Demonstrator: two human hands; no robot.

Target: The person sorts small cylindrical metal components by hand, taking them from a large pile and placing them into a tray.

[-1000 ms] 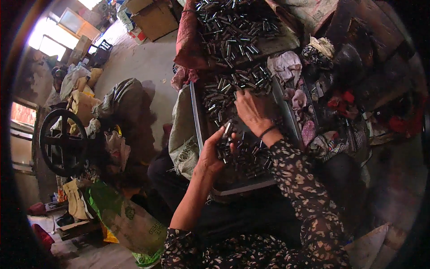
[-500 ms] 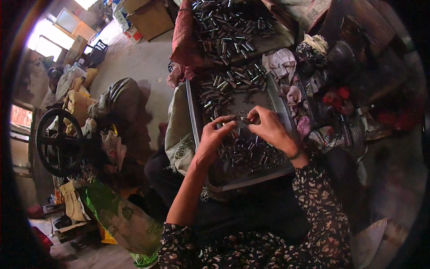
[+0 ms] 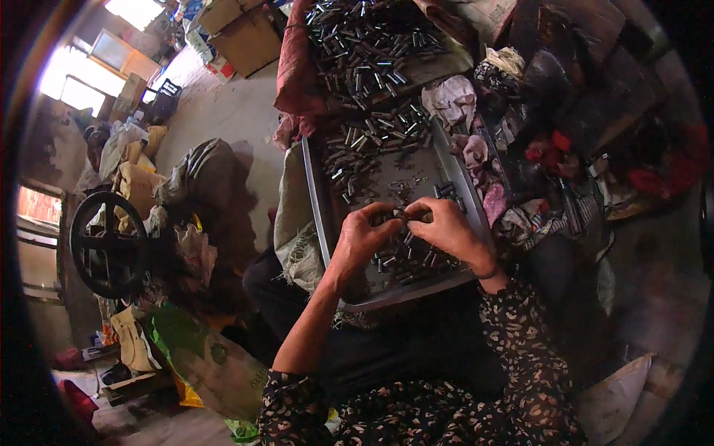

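Over a grey tray (image 3: 318, 208), my left hand (image 3: 363, 239) and my right hand (image 3: 451, 235) meet fingertip to fingertip. Both are closed in a pinch. Whatever small piece lies between the fingers is mostly hidden and too small to name. Below and around the hands, short dark metal cylinders (image 3: 407, 269) lie loose in the near part of the tray. More of these small metal pins (image 3: 355, 152) are heaped at its far end, some of them shiny. A few stand or lie by the right wall, beyond my right hand.
Past the tray, a large heap of similar pins (image 3: 364, 44) spreads on sacking beside a red cloth (image 3: 296, 70). Rags (image 3: 454, 100) line the right side. At left are a black handwheel (image 3: 109, 245), a green-and-white sack (image 3: 204, 357) and a cardboard box (image 3: 245, 41).
My hands have come closer together, with fingertips now meeting, and sit slightly lower in the view. The view has shifted a little. Several pins now show by the tray's right wall.
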